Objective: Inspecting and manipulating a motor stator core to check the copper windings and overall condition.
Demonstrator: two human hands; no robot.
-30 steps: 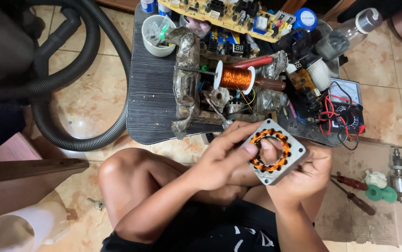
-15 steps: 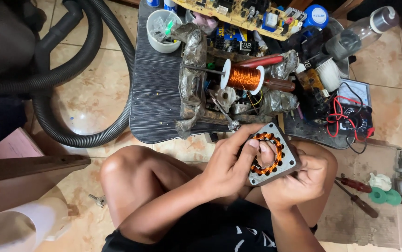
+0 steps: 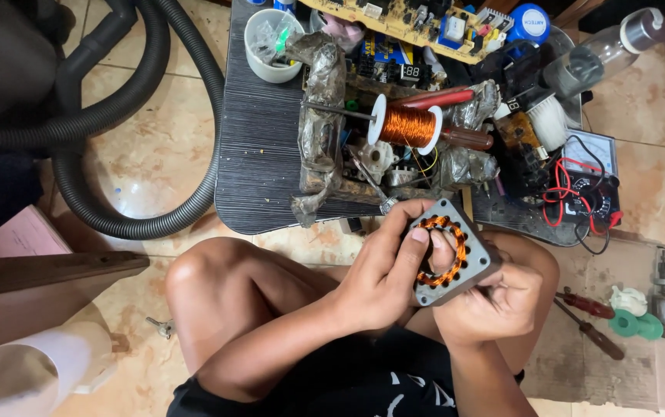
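Square grey metal stator with a ring of copper windings [image 3: 447,252] now sits lower, nearer the lap, than a second ago.
Left hand [image 3: 383,274] and right hand [image 3: 495,297] both pinch it; the copper wire spool [image 3: 408,126] lies beyond on the dark ribbed board [image 3: 259,147].

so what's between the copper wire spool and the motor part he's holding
In the head view, a cluttered tray edge with small metal parts and loose wires lies between the copper wire spool and the square motor part, then the dark table edge.
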